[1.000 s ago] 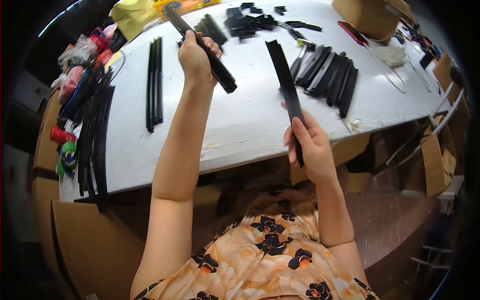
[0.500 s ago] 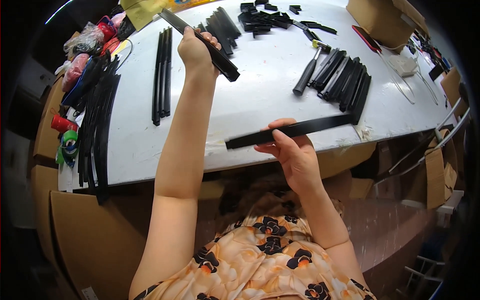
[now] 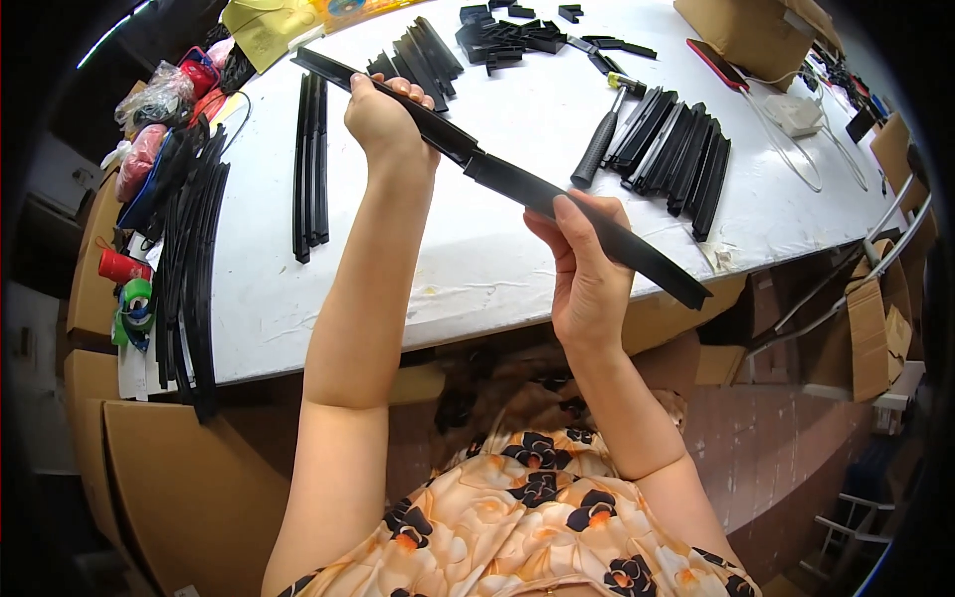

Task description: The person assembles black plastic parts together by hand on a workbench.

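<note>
My left hand (image 3: pixel 386 117) is closed around a long black plastic channel strip (image 3: pixel 443 134), held slanting above the white table. In my right hand (image 3: pixel 587 261) is a second black channel strip (image 3: pixel 657 267), gripped between thumb and fingers. The two strips meet end to end near the middle, in one slanting line from upper left to lower right. Whether one end sits inside the other cannot be made out. Beyond my right hand lie a hammer (image 3: pixel 599 144) with a black ribbed grip and a row of short black strips (image 3: pixel 676 149).
Several long black strips (image 3: pixel 189 269) lie along the white table's (image 3: pixel 259 338) left edge, others (image 3: pixel 311 169) farther in. Small black pieces (image 3: pixel 512 40) and more strips (image 3: pixel 423 60) are at the back. A red-edged phone (image 3: pixel 716 65), white cables and a cardboard box (image 3: pixel 746 40) stand right.
My right hand has swung its strip from nearly level to a downward slant. Its upper left end now meets the lower end of the strip in my left hand.
</note>
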Motion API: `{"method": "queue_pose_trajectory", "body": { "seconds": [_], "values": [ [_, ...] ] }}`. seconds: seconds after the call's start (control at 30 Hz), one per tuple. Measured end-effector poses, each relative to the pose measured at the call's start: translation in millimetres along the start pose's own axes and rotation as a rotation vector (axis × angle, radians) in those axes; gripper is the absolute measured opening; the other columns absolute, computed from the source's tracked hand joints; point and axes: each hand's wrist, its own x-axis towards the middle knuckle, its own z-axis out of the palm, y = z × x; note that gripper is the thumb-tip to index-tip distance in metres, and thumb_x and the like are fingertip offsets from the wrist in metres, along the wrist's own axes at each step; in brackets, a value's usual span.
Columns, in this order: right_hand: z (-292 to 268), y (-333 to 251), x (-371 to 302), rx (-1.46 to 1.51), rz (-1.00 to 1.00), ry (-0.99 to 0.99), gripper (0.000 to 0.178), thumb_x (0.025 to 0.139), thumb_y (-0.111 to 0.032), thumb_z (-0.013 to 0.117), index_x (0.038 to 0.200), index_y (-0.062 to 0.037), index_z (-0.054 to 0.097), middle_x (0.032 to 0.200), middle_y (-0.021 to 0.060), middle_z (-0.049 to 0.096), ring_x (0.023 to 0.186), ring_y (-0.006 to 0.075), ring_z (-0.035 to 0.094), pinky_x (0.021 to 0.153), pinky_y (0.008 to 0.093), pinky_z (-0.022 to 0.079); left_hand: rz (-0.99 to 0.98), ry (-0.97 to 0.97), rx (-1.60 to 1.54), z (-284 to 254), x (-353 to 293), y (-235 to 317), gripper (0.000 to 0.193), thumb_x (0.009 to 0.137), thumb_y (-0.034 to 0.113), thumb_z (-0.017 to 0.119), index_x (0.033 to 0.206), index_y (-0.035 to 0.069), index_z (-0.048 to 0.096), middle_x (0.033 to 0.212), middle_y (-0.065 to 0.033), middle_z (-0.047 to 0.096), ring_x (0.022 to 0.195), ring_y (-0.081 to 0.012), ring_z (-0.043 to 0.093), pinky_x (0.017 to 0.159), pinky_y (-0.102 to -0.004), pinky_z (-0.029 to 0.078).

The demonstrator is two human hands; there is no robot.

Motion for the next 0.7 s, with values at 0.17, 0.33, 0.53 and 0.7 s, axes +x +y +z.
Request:
{"method": "queue_pose_trajectory", "body": {
  "seconds": [0.17,0.33,0.53,0.7],
  "values": [
    [-15,-25,18,-0.448,-0.115,-0.263,0.029,0.099,-0.027,0.042,0.099,-0.0021,0.057,0.096,0.0153,0.066,0.096,0.0208,0.063,0.094,0.0331,0.046,0.136,-0.439,0.406,-2,19,17,0.026,0.099,0.025,0.039,0.105,0.003,0.053,0.069,-0.0041,0.054,0.054,-0.0092,0.049,0.049,-0.0235,0.042],
    [-36,-75,26,-0.831,-0.114,-0.213,0.035,0.1,-0.029,0.038,0.123,-0.0025,0.044,0.059,-0.0016,0.043,0.048,0.0053,0.042,0.049,0.0207,0.041,0.291,-0.742,0.825,-3,10,23,0.03,0.093,0.035,0.055,0.1,0.008,0.067,0.06,0.0039,0.053,0.048,-0.0023,0.043,0.044,-0.0185,0.034],
    [-68,-111,32,-1.156,-0.069,-0.211,0.029,0.098,-0.021,0.047,0.123,-0.0075,0.053,0.06,0.002,0.049,0.05,0.0096,0.046,0.049,0.0255,0.04,0.774,-0.605,1.37,-7,10,12,0.059,0.083,0.056,0.06,0.048,0.012,0.043,0.042,0.0044,0.035,0.039,-0.0072,0.029,0.041,-0.0253,0.021],
    [-93,-146,39,-1.407,-0.155,-0.176,0.028,0.092,-0.013,0.052,0.12,-0.0067,0.055,0.067,0.0087,0.058,0.054,0.0134,0.049,0.054,0.0254,0.041,0.846,-0.686,1.348,-7,15,6,0.056,0.08,0.047,0.069,0.046,0.012,0.04,0.041,0.0042,0.031,0.04,-0.0066,0.025,0.041,-0.025,0.018]
  ]
}}
